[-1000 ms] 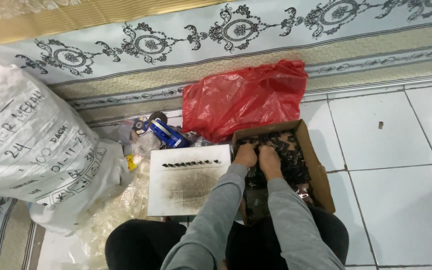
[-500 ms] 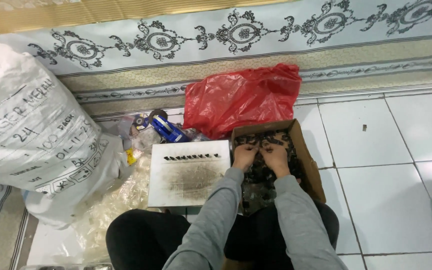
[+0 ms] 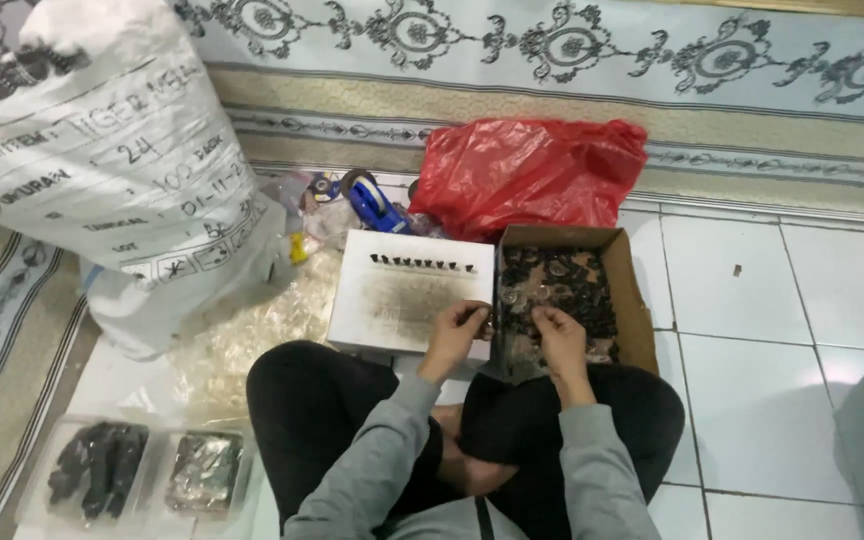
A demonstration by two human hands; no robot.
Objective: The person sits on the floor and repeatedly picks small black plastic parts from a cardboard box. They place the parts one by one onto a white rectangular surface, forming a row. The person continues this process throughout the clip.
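Two hands work at the near edge of a brown cardboard box full of small dark parts. The left hand and right hand each close their fingers on something small; what it is cannot be made out. Beside the box lies one white board with a single row of about nine dark pieces set along its far edge, the remainder bare, so most of the box seems left. One red plastic bag, one white sack and two filled clear packets lie around on the floor.
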